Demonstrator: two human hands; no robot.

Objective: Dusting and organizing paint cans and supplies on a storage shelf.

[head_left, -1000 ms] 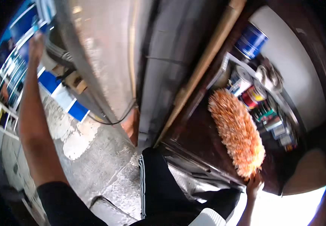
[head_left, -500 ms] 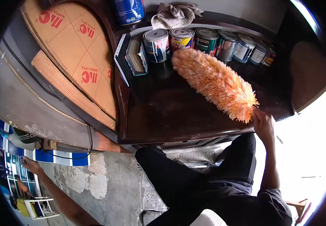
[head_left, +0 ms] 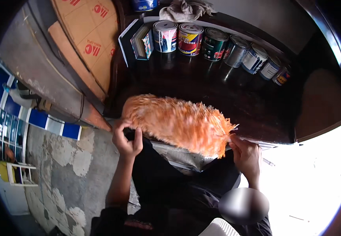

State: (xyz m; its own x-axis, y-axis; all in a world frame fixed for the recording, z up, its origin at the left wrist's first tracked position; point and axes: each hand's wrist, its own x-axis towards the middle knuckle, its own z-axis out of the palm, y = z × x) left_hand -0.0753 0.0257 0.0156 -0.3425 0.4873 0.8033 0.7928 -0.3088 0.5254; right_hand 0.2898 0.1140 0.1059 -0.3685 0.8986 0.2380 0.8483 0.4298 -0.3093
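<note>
"Where's the duster [head_left: 174, 124]?"

"Across the near edge of the surface [head_left: 257, 108], its left end by the near left corner."

"And the hands?"

"The right hand [head_left: 248, 158] has its fingers closed on the duster's right end. The left hand [head_left: 126, 141] has curled fingers at the other end; I can't quite tell whether they grip."

"Behind?"

"Cans [head_left: 190, 40] along the back edge, books [head_left: 139, 44] toward the left."

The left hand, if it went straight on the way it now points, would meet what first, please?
The left hand would most likely meet the fluffy orange duster first, at its left end; they look very close, though contact is unclear.
</note>
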